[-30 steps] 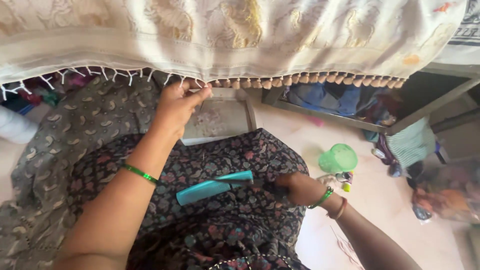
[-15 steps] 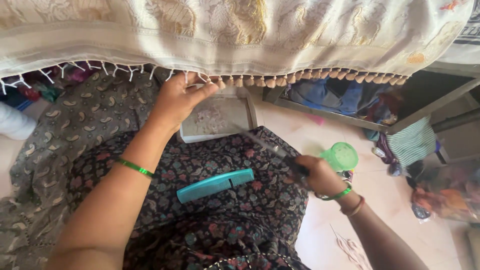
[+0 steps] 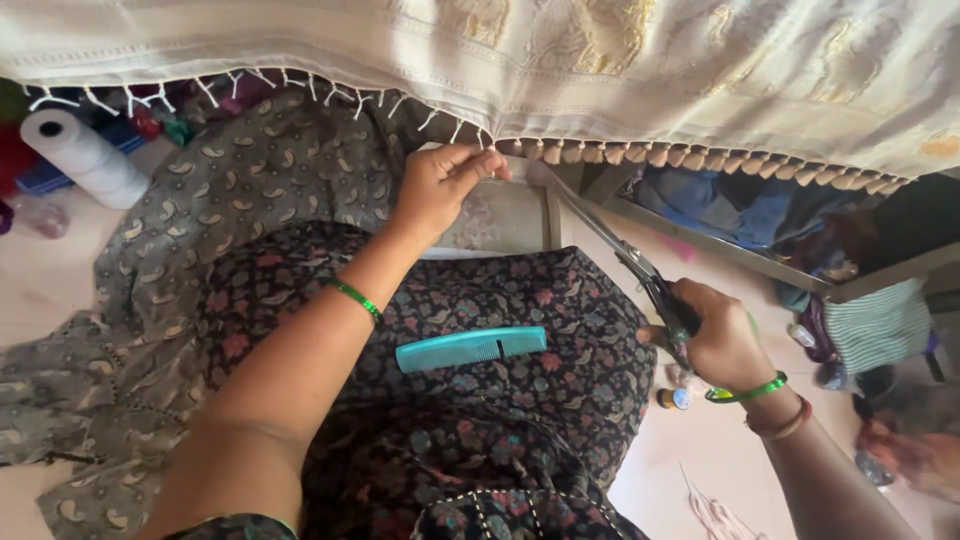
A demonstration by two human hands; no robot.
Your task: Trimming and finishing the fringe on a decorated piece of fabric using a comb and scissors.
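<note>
While hands pinch its fringe, the cream cloth (image 3: 600, 60) hangs tasselled.

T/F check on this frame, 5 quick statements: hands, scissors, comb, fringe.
1. The right hand holds scissors. True.
2. The left hand rests on the teal comb. False: it pinches the tasselled fringe of the cream cloth; the comb lies untouched on the lap.
3. The scissor blades point up toward the fringe. True.
4. Both wrists carry a green bangle. True.
5. The white thread spool sits beside the right hand. False: it lies far left on the floor.
</note>
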